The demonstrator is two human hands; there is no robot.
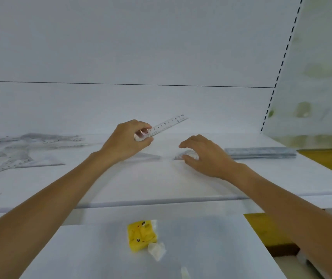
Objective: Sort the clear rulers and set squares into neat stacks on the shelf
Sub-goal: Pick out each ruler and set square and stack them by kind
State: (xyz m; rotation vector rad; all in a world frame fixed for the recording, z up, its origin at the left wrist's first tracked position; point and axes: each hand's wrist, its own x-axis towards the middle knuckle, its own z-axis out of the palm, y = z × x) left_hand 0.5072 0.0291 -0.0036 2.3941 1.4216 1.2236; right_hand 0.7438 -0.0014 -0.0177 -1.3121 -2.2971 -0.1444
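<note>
The white shelf (161,184) is being worked. Well left of the fingers, a jumbled pile (20,150) of clear pieces is left unsorted; just right of them, a neat stack (259,153) of rulers is laid. A ruler (169,123) is pinched at one end by the left hand (124,141), raised off the shelf. A small clear piece (187,156) is covered by the right hand (207,156), fingers arched; a grip cannot be told. Sorting is judged midway: next, the ruler is to be squared onto the stack.

Clear ruler (167,125), white shelf (161,178), yellow packet (142,235).
</note>
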